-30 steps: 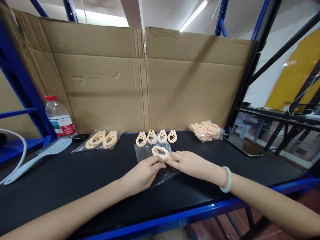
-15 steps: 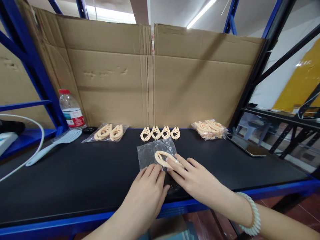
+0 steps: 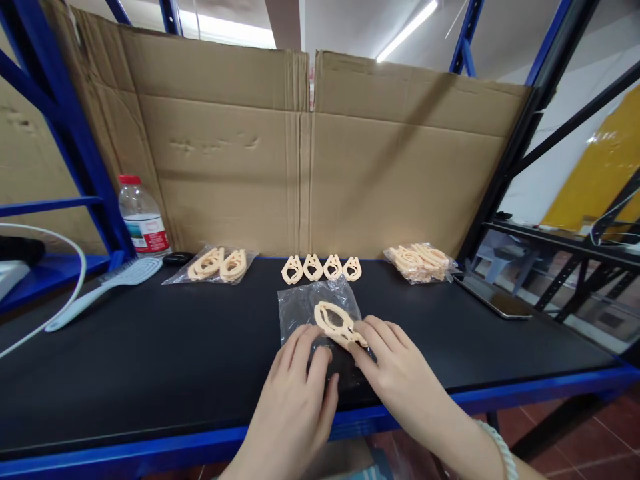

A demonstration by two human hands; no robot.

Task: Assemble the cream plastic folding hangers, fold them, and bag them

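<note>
A clear plastic bag [image 3: 295, 310] lies flat on the black table top, its near edge toward me. On or inside its right part is a cream folding hanger [image 3: 331, 312], folded into a teardrop loop; I cannot tell how far it is in. My right hand [image 3: 387, 353] pinches the hanger's narrow near end between thumb and fingers. With curled fingers, my left hand [image 3: 297, 383] holds the bag's near left edge, its thumb lower down. Behind the bag, several similar folded hangers [image 3: 313, 268] lie in a row.
Filled bags of hangers lie at the left [image 3: 217, 265] and right [image 3: 420, 261]. Further left are a pale blue hairbrush [image 3: 107, 288], a black object [image 3: 179, 259] and a water bottle [image 3: 143, 223]. A phone-like slab [image 3: 493, 297] lies at right. Cardboard [image 3: 225, 147] walls the back.
My right hand has drawn back and curled its fingers round the hanger's near end, showing more of the hanger. My left hand's fingers have spread slightly. The view has shifted a little.
</note>
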